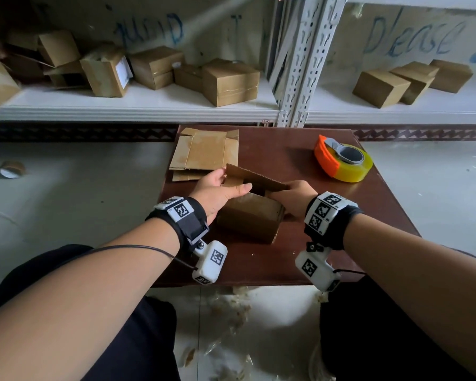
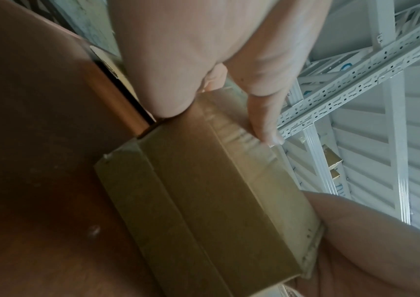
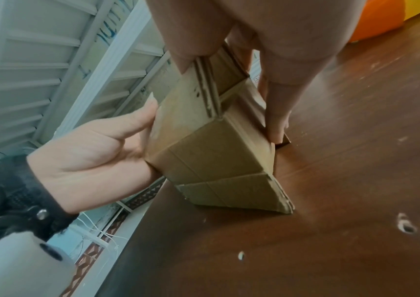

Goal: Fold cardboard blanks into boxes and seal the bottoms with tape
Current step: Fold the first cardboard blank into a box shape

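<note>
A small brown cardboard box [image 1: 250,215] stands on the dark wooden table [image 1: 286,262] with a flap raised at its far side. My left hand [image 1: 220,188] grips its left end, thumb across the top and fingers round the far flap. My right hand [image 1: 294,199] grips the right end. In the left wrist view the box [image 2: 203,191] shows a taped seam, held between thumb and fingers [image 2: 264,124]. In the right wrist view my thumb and fingers [image 3: 277,128] clamp the box [image 3: 211,144], with the left hand [image 3: 89,152] against its other side.
Flat cardboard blanks [image 1: 204,152] lie at the table's back left. An orange tape dispenser [image 1: 341,160] with a yellow roll sits at the back right. Several made boxes [image 1: 228,81] lie on the white shelf behind. A tape roll [image 1: 11,169] lies on the floor at left.
</note>
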A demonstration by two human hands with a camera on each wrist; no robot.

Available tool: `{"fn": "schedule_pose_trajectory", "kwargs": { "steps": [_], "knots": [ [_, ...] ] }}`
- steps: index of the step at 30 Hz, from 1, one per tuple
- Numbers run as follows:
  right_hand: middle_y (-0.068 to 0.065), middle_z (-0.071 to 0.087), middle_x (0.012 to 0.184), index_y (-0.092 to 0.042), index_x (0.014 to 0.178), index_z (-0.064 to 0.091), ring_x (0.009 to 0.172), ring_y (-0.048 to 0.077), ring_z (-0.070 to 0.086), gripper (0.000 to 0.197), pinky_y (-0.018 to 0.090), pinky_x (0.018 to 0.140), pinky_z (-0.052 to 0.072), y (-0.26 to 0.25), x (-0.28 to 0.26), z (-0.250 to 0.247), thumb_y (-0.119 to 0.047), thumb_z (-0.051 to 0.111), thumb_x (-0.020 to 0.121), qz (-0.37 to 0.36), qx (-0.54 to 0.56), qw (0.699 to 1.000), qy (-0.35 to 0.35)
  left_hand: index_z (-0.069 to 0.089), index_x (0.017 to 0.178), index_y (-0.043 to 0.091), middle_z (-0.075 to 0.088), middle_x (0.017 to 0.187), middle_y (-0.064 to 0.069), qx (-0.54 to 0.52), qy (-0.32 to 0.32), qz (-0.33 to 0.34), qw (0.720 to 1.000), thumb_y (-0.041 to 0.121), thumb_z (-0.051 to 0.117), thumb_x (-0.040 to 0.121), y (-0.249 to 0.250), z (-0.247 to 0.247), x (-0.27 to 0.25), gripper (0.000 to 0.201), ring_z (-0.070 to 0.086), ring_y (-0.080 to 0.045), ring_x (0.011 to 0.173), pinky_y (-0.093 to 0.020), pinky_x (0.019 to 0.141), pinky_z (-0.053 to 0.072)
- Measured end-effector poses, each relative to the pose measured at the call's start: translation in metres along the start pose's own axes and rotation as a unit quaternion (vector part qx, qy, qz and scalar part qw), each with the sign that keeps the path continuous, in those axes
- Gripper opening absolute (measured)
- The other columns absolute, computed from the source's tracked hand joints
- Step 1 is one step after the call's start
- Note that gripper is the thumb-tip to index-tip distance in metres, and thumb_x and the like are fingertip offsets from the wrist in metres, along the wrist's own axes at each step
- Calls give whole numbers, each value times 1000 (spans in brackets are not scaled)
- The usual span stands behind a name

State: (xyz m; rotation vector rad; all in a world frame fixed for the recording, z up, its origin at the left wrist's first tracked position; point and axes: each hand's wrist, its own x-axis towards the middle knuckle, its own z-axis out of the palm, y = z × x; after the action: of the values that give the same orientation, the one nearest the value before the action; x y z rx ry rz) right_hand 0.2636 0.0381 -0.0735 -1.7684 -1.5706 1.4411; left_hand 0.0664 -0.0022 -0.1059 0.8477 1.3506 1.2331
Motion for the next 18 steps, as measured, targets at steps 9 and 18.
{"fn": "schedule_pose_trajectory", "kwargs": {
  "steps": [9, 18],
  "knots": [
    [12, 77, 84, -13, 82, 82, 81, 30, 75, 8, 56, 85, 62, 3, 0, 9, -19, 78, 84, -5, 26, 999, 19, 27, 160, 23, 37, 161, -7, 145, 185, -79, 969, 54, 92, 67, 1, 13, 0, 118, 39, -30, 147, -50, 118, 39],
    [4, 72, 94, -12, 105, 73, 87, 21, 71, 48, 44, 89, 63, -15, -16, 16, -57, 67, 93, 29, -12, 999, -11, 49, 137, 7, 63, 132, -8, 50, 241, -104, 964, 41, 79, 87, 3, 17, -1, 68, 62, -28, 115, -41, 98, 52]
  ]
}}
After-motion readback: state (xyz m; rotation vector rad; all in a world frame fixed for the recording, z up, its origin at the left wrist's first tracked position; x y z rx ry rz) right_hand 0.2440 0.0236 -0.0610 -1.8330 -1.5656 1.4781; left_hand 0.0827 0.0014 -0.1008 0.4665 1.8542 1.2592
